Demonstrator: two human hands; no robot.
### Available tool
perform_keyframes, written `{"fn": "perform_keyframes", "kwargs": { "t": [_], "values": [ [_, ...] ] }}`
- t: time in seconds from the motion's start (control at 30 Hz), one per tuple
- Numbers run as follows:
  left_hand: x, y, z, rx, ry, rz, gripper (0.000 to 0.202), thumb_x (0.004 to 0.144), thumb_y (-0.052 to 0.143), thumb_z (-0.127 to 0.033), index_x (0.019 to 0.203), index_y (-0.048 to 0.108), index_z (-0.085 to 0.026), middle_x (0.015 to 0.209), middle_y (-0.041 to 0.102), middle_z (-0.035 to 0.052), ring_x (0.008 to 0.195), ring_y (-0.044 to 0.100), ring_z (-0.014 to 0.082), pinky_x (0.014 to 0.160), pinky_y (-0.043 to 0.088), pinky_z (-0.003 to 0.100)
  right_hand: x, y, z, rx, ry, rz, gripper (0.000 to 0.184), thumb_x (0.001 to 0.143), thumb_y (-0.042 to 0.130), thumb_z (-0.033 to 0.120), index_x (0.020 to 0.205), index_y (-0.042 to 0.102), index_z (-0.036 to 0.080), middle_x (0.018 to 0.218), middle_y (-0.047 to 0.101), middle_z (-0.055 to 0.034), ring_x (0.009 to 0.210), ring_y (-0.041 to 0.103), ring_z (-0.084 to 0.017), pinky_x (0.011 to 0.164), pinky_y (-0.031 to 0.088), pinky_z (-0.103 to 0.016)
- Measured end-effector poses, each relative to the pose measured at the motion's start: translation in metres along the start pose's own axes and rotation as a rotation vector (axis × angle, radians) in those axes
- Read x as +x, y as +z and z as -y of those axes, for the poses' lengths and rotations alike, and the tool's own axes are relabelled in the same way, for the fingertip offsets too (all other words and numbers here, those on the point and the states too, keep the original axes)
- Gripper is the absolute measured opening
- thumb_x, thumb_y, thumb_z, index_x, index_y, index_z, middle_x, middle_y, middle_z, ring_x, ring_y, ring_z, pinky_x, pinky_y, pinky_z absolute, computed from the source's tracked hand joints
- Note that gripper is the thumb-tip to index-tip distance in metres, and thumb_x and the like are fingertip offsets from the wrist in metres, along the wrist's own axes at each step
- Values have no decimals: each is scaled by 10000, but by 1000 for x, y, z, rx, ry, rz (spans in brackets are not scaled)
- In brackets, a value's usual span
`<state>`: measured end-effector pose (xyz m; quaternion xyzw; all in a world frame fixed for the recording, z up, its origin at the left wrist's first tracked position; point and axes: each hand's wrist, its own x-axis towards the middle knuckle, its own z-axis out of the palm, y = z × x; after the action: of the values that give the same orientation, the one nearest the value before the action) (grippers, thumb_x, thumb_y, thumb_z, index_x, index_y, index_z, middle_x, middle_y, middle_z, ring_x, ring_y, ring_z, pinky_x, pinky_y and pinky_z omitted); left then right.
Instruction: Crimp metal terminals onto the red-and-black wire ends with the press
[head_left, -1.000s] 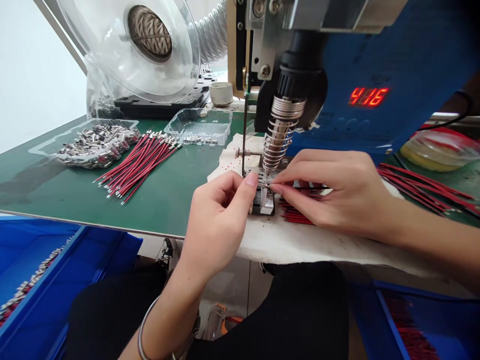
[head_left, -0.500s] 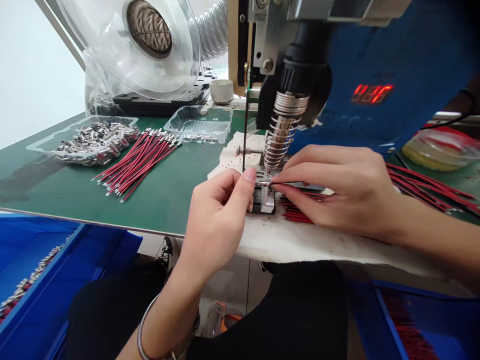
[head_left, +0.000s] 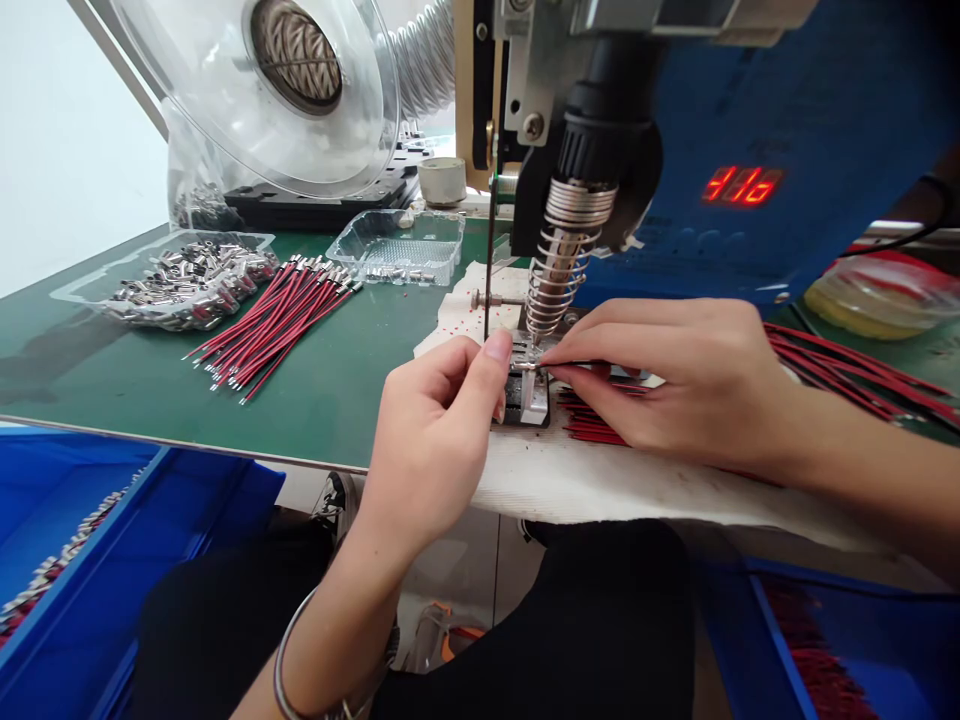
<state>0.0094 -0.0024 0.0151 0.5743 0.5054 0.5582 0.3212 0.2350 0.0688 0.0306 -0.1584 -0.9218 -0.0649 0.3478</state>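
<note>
At the left side of a small metal fixture (head_left: 534, 400), my left hand (head_left: 439, 440) is closed, thumb against the curled fingers. Whatever sits between those fingertips is hidden. My right hand (head_left: 675, 375) pinches a thin dark wire (head_left: 581, 364) between thumb and fingers, with its tip at the top of the fixture. Directly above stands the soldering tip (head_left: 535, 338) of a bench machine, with a coil spring (head_left: 559, 270) round its shaft. Several red and black wires (head_left: 596, 425) lie under my right hand.
A clear tray of metal connectors (head_left: 180, 320) and a pile of finished leads (head_left: 277, 325) lie on the green table (head_left: 337, 400). Another clear tray (head_left: 450, 265) stands behind. A blue machine (head_left: 712, 110) with a red display rises at right. Blue bins (head_left: 142, 520) flank my legs.
The red digits on the display have changed. My right hand has shifted very slightly, and more of the dark wire shows between its fingers. My left hand stays in place.
</note>
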Motion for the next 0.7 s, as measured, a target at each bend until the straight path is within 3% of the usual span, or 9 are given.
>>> {"fn": "perform_keyframes", "kwargs": {
  "t": [0.3, 0.5, 0.7],
  "values": [
    [-1, 1, -1, -6, -1, 9, 560, 1158, 724, -255, 618, 582, -220, 583, 453, -27, 579, 383, 134, 574, 378, 311, 0, 0, -2, -108, -68, 13, 224, 1136, 706, 79, 1085, 839, 253, 1028, 911, -35, 863, 864, -226, 739, 683, -359],
    [0, 1, -1, 3, -12, -2, 568, 1126, 787, -285, 605, 569, -223, 572, 433, -28, 569, 362, 139, 573, 399, 315, -1, -3, -3, -258, -146, 59, 279, 1156, 686, 96, 978, 810, 271, 996, 886, -38, 818, 800, -233, 681, 610, -392],
    [-1, 2, -2, -2, -3, 5, 558, 1138, 720, -235, 601, 567, -218, 575, 442, -25, 570, 370, 132, 562, 374, 309, 3, -10, -1, -406, -283, 28, 369, 1202, 637, 111, 893, 787, 246, 904, 850, -32, 758, 720, -215, 615, 524, -409]
  ]
}}
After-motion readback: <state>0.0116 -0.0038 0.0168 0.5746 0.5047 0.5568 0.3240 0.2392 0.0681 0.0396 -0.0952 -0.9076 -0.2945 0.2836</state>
